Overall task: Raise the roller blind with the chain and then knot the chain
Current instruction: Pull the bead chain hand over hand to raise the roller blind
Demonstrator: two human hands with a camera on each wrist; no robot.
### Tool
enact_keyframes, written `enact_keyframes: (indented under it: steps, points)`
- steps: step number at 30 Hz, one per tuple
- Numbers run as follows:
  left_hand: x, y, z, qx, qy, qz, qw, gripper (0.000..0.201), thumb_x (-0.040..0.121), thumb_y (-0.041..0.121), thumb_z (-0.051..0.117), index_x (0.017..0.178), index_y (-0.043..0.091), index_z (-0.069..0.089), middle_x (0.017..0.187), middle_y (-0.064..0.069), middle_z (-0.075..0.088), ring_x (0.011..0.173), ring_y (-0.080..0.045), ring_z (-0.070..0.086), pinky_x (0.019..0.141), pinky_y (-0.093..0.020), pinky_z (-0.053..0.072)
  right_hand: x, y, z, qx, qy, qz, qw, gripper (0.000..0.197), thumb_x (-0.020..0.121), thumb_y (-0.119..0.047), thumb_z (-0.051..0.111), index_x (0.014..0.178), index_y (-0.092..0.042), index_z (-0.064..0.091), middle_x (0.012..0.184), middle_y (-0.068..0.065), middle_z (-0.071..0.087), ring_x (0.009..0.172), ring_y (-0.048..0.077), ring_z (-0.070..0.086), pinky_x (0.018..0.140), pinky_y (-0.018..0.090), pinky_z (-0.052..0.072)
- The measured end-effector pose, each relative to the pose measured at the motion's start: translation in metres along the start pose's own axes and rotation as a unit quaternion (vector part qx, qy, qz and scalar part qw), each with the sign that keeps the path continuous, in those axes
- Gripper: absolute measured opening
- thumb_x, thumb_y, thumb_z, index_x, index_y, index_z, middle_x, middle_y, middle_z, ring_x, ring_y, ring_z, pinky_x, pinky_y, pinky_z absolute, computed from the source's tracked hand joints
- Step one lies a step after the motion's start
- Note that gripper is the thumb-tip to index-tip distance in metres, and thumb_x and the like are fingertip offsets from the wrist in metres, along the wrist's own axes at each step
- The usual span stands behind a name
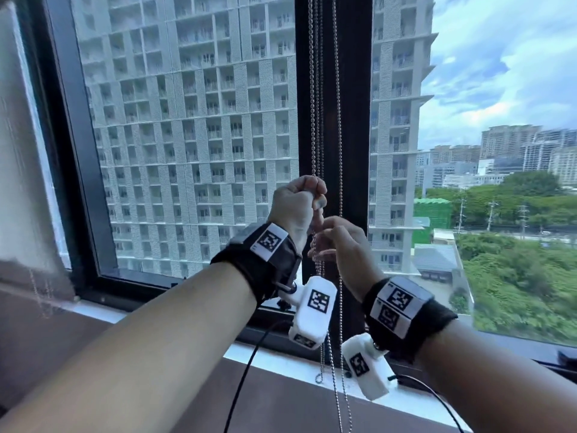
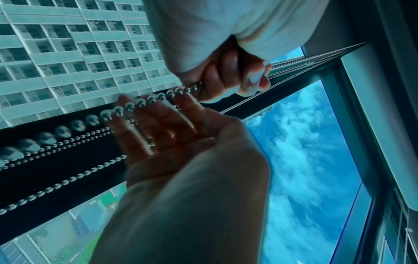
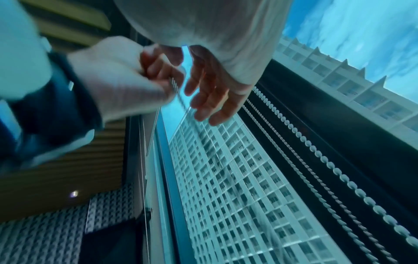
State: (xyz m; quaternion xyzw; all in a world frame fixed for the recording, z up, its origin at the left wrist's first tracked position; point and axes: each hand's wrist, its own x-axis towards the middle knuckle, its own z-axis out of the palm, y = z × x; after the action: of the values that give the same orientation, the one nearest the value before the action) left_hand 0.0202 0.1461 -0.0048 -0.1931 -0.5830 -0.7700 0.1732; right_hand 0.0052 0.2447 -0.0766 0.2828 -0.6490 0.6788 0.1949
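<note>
The bead chain [image 1: 316, 120], hung against the dark window mullion [image 1: 352, 120], is gripped in the fisted left hand [image 1: 296, 204], while the right hand [image 1: 340, 245] is held loosely spread just below, only coded marker squares being borne on the wristbands [image 1: 399, 304].

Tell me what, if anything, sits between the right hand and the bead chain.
Nothing visible does. The left hand already grips the chain, and the right hand sits just below it with loosely spread fingers right at the strands.

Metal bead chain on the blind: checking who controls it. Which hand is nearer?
Left. The left hand grips the metal bead chain; the right hand sits just below, fingers open beside it.
</note>
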Motion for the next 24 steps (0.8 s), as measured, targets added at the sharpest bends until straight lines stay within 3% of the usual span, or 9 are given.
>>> enact_keyframes:
  steps: [2,5,8,10,12,14,16,20,24]
  points:
    - [-0.003,-0.006,-0.004,0.003,0.002,-0.014,1.0,0.037,0.094,-0.001,0.036,0.065,0.011,0.054,0.043,0.003,0.04,0.037,-0.009,0.032,0.035,-0.018,0.025,0.011,-0.012,-0.003,-0.024,0.022,-0.02,0.999,0.034,0.084,-0.023,0.039,0.092,-0.005,0.067,0.079,0.009,0.068,0.075,0.022,0.066,0.069,0.039,0.056]
    - [-0.013,-0.019,-0.011,0.007,-0.011,-0.032,0.999,0.041,0.087,-0.009,0.033,0.059,0.014,0.054,0.047,0.002,0.041,0.04,-0.01,0.028,0.039,-0.023,0.018,0.029,-0.037,-0.001,-0.021,0.041,-0.049,0.998,0.033,0.094,-0.022,0.038,0.099,-0.006,0.066,0.082,0.012,0.068,0.075,0.02,0.065,0.068,0.03,0.053]
    - [-0.022,-0.031,-0.014,0.005,-0.014,-0.056,0.998,0.041,0.089,-0.008,0.033,0.059,0.013,0.051,0.043,0.004,0.04,0.04,-0.009,0.024,0.041,-0.025,0.014,0.045,-0.064,0.007,-0.002,0.037,-0.059,0.998,0.032,0.102,-0.02,0.038,0.107,0.0,0.063,0.089,0.019,0.066,0.079,0.022,0.064,0.068,0.03,0.052]
    - [-0.024,-0.037,-0.017,0.002,-0.005,-0.065,0.998,0.043,0.089,-0.009,0.032,0.059,0.014,0.052,0.044,0.005,0.041,0.04,-0.008,0.024,0.041,-0.023,0.014,0.053,-0.079,0.015,0.044,0.016,-0.045,0.998,0.032,0.104,-0.019,0.037,0.109,0.003,0.06,0.082,0.015,0.063,0.07,0.022,0.061,0.06,0.03,0.052]
    - [-0.026,-0.041,-0.02,0.004,0.001,-0.065,0.998,0.044,0.085,-0.013,0.03,0.059,0.014,0.053,0.047,0.004,0.044,0.041,-0.008,0.025,0.042,-0.023,0.014,0.058,-0.087,0.023,0.081,0.005,-0.026,0.996,0.032,0.105,-0.022,0.036,0.101,-0.001,0.059,0.067,0.007,0.054,0.051,0.015,0.049,0.045,0.027,0.043]
    - [-0.03,-0.041,-0.021,0.006,-0.011,-0.057,0.998,0.042,0.088,-0.011,0.032,0.062,0.013,0.054,0.049,0.004,0.046,0.042,-0.007,0.028,0.045,-0.024,0.017,0.061,-0.087,0.031,0.078,0.017,-0.014,0.997,0.035,0.105,-0.024,0.036,0.083,-0.008,0.057,0.055,-0.001,0.041,0.041,0.01,0.034,0.038,0.022,0.03]
    - [-0.034,-0.04,-0.022,0.012,-0.029,-0.057,0.998,0.039,0.093,-0.005,0.038,0.063,0.012,0.055,0.047,0.004,0.046,0.042,-0.007,0.03,0.049,-0.026,0.02,0.062,-0.083,0.036,0.068,0.029,-0.016,0.997,0.035,0.105,-0.023,0.037,0.073,-0.013,0.048,0.054,-0.001,0.034,0.041,0.01,0.029,0.037,0.02,0.023]
    - [-0.038,-0.038,-0.029,0.037,-0.045,-0.052,0.997,0.035,0.096,-0.001,0.041,0.066,0.01,0.055,0.047,0.003,0.052,0.043,-0.009,0.042,0.05,-0.025,0.03,0.06,-0.076,0.042,0.07,0.037,-0.028,0.996,0.035,0.104,-0.021,0.039,0.07,-0.015,0.044,0.053,-0.002,0.03,0.037,0.006,0.026,0.035,0.017,0.021]
    - [-0.034,-0.033,-0.04,0.082,-0.053,-0.058,0.994,0.027,0.095,0.01,0.048,0.074,0.01,0.065,0.063,0.002,0.069,0.057,-0.009,0.063,0.064,-0.026,0.048,0.053,-0.069,0.046,0.069,0.028,-0.03,0.997,0.034,0.104,-0.022,0.04,0.07,-0.016,0.043,0.054,-0.002,0.029,0.037,0.006,0.024,0.034,0.016,0.019]
